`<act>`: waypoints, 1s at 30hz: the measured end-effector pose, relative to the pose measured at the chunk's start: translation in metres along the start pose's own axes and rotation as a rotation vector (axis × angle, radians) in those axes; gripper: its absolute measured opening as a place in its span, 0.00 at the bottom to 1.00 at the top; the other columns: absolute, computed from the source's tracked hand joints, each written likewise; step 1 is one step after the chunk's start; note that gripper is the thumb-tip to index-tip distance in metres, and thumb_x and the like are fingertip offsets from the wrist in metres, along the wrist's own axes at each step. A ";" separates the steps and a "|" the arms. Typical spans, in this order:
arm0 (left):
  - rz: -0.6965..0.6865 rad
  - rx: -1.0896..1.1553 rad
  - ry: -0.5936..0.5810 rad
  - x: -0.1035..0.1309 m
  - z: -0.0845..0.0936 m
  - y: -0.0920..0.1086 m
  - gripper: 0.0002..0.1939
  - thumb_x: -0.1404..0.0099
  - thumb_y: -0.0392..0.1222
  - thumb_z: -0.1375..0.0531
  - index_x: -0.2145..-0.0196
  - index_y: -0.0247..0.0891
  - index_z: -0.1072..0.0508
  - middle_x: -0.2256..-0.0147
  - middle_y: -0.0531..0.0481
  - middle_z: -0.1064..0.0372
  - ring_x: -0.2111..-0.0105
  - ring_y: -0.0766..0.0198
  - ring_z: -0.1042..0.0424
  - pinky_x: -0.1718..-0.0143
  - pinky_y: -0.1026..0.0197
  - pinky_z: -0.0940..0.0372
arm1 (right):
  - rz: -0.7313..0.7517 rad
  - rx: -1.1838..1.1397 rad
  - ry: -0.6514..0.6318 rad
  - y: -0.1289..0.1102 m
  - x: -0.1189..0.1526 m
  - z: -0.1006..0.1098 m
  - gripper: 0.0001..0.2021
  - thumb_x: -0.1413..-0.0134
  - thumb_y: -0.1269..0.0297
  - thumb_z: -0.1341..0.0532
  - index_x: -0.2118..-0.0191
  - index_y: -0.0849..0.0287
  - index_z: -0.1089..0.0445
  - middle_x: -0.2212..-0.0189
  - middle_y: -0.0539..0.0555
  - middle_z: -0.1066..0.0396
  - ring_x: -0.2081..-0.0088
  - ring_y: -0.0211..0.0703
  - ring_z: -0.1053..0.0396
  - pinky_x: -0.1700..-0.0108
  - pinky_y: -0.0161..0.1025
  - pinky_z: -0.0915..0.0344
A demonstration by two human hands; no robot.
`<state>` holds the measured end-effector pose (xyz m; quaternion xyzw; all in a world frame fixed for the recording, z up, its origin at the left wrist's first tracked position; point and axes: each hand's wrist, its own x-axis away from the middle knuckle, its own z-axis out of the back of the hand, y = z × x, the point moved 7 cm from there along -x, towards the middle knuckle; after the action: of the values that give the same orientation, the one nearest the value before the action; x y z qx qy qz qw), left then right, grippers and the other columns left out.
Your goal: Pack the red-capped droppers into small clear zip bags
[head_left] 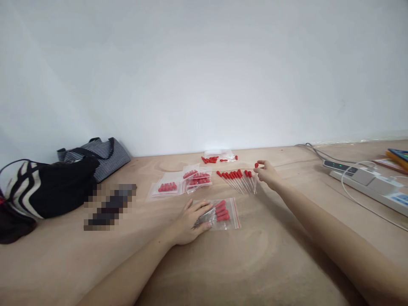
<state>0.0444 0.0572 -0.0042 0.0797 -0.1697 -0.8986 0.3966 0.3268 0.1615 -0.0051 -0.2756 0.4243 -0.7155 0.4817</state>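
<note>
Under my left hand (193, 219) lies a clear zip bag (235, 214) with several red-capped droppers (223, 211) inside; my fingers are spread and rest on its left part. My right hand (266, 173) pinches the red bulb of one dropper (256, 180), which hangs upright with its tip near the table. Just left of it, a fanned row of red-bulbed droppers (236, 176) lies on the table, bulbs toward the wall. Filled bags (167, 187) with red bulbs lie at the centre left.
Loose red bulbs (209, 160) and a clear bag (219, 153) lie near the wall. A striped bag (111, 159), a black bag (63, 187) and a blurred dark object (111, 206) are at left. A power strip (379, 193) with cables stands at right.
</note>
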 end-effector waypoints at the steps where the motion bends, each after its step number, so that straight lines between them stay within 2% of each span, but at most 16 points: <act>1: 0.000 -0.001 0.003 0.000 0.000 0.000 0.25 0.37 0.47 0.49 0.44 0.42 0.48 0.43 0.46 0.49 0.43 0.56 0.52 0.44 0.41 0.64 | 0.043 -0.074 0.003 -0.001 0.009 0.002 0.18 0.57 0.65 0.45 0.56 0.60 0.40 0.80 0.46 0.40 0.81 0.34 0.40 0.79 0.32 0.44; 3: -0.001 -0.003 0.009 0.000 -0.001 0.000 0.24 0.37 0.47 0.49 0.44 0.43 0.47 0.43 0.46 0.49 0.43 0.56 0.52 0.44 0.41 0.64 | 0.165 -0.330 -0.012 -0.002 0.032 0.001 0.18 0.56 0.64 0.46 0.55 0.59 0.43 0.80 0.44 0.42 0.82 0.33 0.41 0.79 0.33 0.43; 5: -0.005 -0.005 0.013 0.000 -0.001 0.000 0.24 0.37 0.47 0.49 0.44 0.43 0.47 0.44 0.46 0.48 0.43 0.55 0.52 0.44 0.41 0.64 | 0.196 -0.501 -0.048 0.003 0.054 -0.005 0.18 0.59 0.62 0.44 0.57 0.58 0.43 0.82 0.43 0.43 0.82 0.33 0.42 0.79 0.33 0.43; 8: -0.013 -0.014 0.013 0.000 -0.001 0.000 0.24 0.37 0.47 0.50 0.44 0.43 0.47 0.43 0.46 0.49 0.43 0.56 0.51 0.44 0.41 0.64 | 0.105 -0.661 -0.070 0.015 0.076 -0.017 0.18 0.61 0.63 0.42 0.60 0.56 0.45 0.80 0.43 0.42 0.82 0.33 0.41 0.79 0.33 0.42; 13: 0.002 -0.041 0.003 -0.001 -0.002 -0.001 0.24 0.36 0.47 0.51 0.44 0.42 0.48 0.43 0.45 0.50 0.43 0.57 0.53 0.43 0.42 0.64 | -0.031 -0.811 -0.071 0.018 0.090 -0.029 0.16 0.62 0.65 0.41 0.63 0.54 0.45 0.78 0.43 0.41 0.81 0.31 0.40 0.79 0.32 0.40; 19: 0.005 -0.067 0.023 -0.001 -0.003 -0.002 0.24 0.35 0.48 0.53 0.43 0.43 0.49 0.43 0.45 0.51 0.43 0.57 0.53 0.43 0.43 0.63 | -0.075 -0.860 -0.149 0.012 0.108 -0.041 0.16 0.62 0.67 0.40 0.65 0.54 0.45 0.77 0.43 0.40 0.79 0.32 0.37 0.76 0.33 0.36; 25: 0.012 -0.077 0.036 0.000 -0.003 -0.002 0.26 0.36 0.49 0.52 0.43 0.43 0.50 0.43 0.45 0.51 0.43 0.57 0.53 0.43 0.44 0.62 | -0.122 -0.831 -0.251 0.010 0.124 -0.044 0.15 0.63 0.64 0.37 0.68 0.57 0.44 0.79 0.45 0.37 0.78 0.34 0.33 0.72 0.35 0.33; 28: 0.017 -0.077 0.043 0.000 -0.003 -0.003 0.25 0.36 0.49 0.52 0.43 0.43 0.50 0.43 0.45 0.51 0.43 0.56 0.52 0.43 0.44 0.61 | -0.058 -0.712 -0.371 0.007 0.130 -0.048 0.17 0.65 0.60 0.35 0.70 0.59 0.42 0.79 0.45 0.36 0.81 0.32 0.36 0.78 0.33 0.36; 30: 0.019 -0.080 0.043 -0.001 -0.004 -0.004 0.25 0.36 0.49 0.52 0.43 0.42 0.50 0.43 0.45 0.51 0.43 0.56 0.52 0.43 0.44 0.61 | -0.019 -0.580 -0.468 0.007 0.133 -0.053 0.17 0.65 0.57 0.35 0.71 0.60 0.40 0.81 0.45 0.36 0.85 0.29 0.40 0.84 0.29 0.41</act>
<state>0.0432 0.0591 -0.0089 0.0816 -0.1257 -0.8989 0.4117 0.2367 0.0555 -0.0391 -0.5606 0.4853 -0.4879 0.4607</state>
